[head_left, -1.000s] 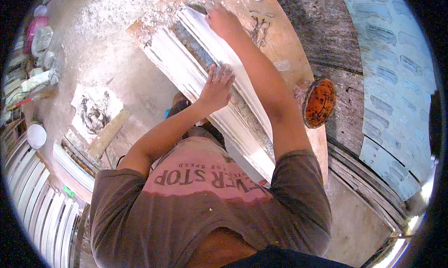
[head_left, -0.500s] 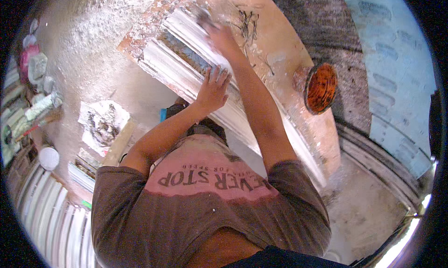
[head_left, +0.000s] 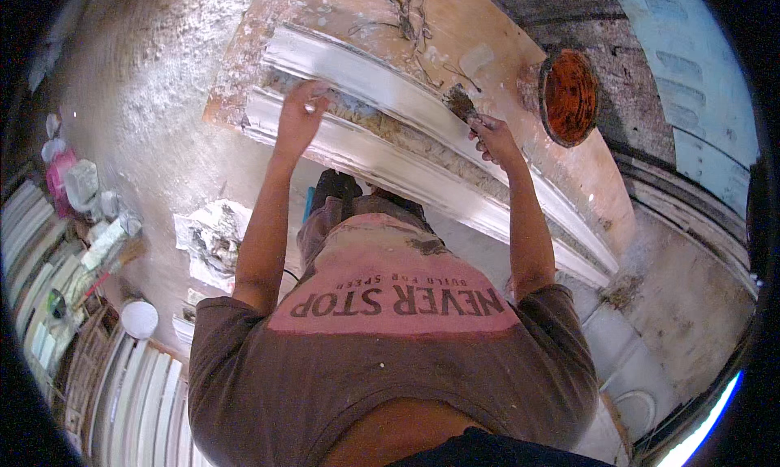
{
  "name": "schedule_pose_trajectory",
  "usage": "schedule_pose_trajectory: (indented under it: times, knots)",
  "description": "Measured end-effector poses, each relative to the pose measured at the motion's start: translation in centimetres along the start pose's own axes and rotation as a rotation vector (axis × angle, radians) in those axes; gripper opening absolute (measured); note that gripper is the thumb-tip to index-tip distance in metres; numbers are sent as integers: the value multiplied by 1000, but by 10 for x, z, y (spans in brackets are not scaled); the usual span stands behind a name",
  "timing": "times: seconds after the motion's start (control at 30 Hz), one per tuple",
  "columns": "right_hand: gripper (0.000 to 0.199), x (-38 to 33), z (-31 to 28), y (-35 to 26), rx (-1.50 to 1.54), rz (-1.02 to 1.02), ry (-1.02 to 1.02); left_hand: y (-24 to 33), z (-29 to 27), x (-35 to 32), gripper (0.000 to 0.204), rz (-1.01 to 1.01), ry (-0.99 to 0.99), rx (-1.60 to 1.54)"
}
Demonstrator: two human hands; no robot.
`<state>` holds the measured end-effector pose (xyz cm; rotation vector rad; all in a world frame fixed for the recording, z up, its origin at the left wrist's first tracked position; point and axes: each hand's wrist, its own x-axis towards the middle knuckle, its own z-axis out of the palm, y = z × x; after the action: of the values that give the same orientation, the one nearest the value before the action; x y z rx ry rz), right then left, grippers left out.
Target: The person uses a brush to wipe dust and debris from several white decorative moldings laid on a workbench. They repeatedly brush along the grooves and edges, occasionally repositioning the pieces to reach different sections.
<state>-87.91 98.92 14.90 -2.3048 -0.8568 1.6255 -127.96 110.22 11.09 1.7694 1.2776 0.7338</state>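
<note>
A long white moulding piece (head_left: 382, 77) with ridged rails and a rough grey-brown channel (head_left: 382, 125) lies slantwise before me. My right hand (head_left: 494, 139) is closed round the handle of a dark-bristled brush (head_left: 461, 103), held over the far rail, bristles pointing up and left. At the moulding's left end, my left hand (head_left: 301, 117) hangs over the channel. Its thumb and fingers curl together in a pinch, a small gap showing inside; whatever sits between the tips cannot be made out.
Under the moulding is a stained orange-brown board (head_left: 479, 28), with dark strings (head_left: 413, 20) at its far side. A round basin (head_left: 569, 97) with an orange-brown inside stands at the right. Crumpled white sheeting (head_left: 213, 235) lies on the left floor, near a white round lid (head_left: 140, 319) and stacked pale strips (head_left: 138, 402).
My right hand has drawn back from the far rail toward the right, and the brush now shows clearly. My left hand has lifted from lying flat and moved to the moulding's left end.
</note>
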Motion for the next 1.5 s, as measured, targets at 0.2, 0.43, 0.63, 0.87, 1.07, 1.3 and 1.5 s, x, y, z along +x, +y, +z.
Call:
schedule_pose_trajectory:
  times: [0.2, 0.43, 0.63, 0.87, 1.07, 1.3, 1.5]
  knots:
    - [37, 61, 102, -108, -19, -374, -46, 17, -7, 47, 31, -432, -189, -395]
    - [39, 2, 174, -178, 58, -900, 187, 47, 7, 92, 20, -621, -175, -768]
    - [42, -67, 86, 33, 271, -489, 494, 67, 26, 99, 26, -429, -693, -460]
    - [32, -180, 67, 215, 591, 115, 928, 95, 102, 100, 36, -193, -1136, 10]
    - [32, -185, 134, 237, 614, 111, 955, 115, 244, 54, 38, 485, -894, 262]
    - [27, -184, 153, 210, 445, -46, 889, 159, 285, 35, 37, 434, -990, 394]
    - [29, -214, 172, 281, 527, 92, 911, 140, 277, 49, 39, 408, -911, 473]
